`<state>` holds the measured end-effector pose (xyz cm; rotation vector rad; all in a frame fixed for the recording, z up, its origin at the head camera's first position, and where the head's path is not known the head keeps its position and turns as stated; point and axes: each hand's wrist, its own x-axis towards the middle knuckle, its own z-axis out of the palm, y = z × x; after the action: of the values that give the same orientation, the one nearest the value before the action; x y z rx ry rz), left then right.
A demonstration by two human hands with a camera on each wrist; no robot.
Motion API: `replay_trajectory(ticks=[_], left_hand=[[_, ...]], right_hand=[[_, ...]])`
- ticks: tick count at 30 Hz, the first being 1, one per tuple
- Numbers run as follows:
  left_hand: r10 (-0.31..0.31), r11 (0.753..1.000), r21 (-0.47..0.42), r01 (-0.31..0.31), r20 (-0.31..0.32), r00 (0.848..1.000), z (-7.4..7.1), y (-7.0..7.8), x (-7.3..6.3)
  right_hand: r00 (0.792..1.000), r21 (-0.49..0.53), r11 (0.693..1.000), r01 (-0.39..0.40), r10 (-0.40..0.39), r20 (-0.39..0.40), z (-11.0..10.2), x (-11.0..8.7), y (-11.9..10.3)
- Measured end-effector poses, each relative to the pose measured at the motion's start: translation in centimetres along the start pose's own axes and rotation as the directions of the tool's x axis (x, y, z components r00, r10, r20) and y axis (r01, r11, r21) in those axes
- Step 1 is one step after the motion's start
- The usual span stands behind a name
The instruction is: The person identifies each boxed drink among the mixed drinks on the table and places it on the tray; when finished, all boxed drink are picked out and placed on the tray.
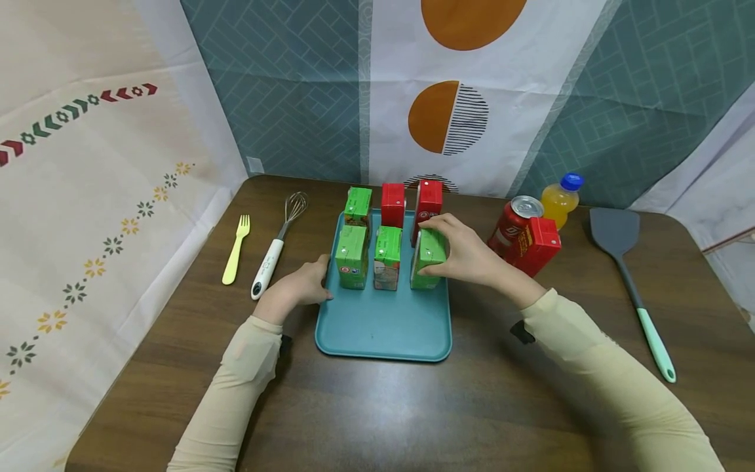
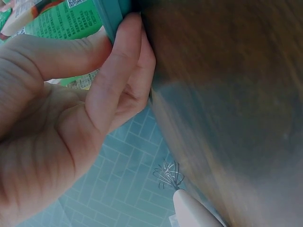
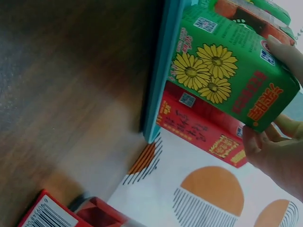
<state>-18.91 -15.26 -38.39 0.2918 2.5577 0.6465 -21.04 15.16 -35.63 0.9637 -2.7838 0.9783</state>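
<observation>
A teal tray (image 1: 383, 328) lies on the table with drink cartons standing in two rows in its far half. My left hand (image 1: 303, 282) grips the tray's left rim, thumb on the inside and fingers outside, as the left wrist view shows. With thumb and fingers my right hand (image 1: 466, 252) holds the green carton (image 3: 213, 66) at the near right, printed with yellow flowers. Beside it stand a green carton (image 1: 387, 252) in the middle and another green carton (image 1: 352, 255) on the left. Behind them are a green carton (image 1: 358, 203), a red carton (image 1: 392, 203) and a second red carton (image 1: 428, 200).
Left of the tray lie a whisk (image 1: 276, 252) and a yellow-green fork (image 1: 237, 249). To the right stand a red can (image 1: 512, 226), a red carton (image 1: 538, 246) and an orange drink bottle (image 1: 559, 200). A spatula (image 1: 628, 275) lies farther right. Patterned cloth (image 1: 295, 85) hangs behind.
</observation>
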Motion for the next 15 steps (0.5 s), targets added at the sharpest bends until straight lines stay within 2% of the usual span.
replay_trajectory(ticks=[7,15], left_hand=[[0.003,1.0,-0.003,-0.003,0.001,1.0,0.0,-0.1,0.1],[0.004,1.0,0.0,-0.004,0.0,1.0,0.1,-0.3,0.2]], right_hand=[[1.0,0.011,1.0,-0.019,0.019,0.015,0.5,-0.1,0.0],[0.997,0.022,0.997,-0.075,0.075,0.009,-0.6,-1.5,-0.1]])
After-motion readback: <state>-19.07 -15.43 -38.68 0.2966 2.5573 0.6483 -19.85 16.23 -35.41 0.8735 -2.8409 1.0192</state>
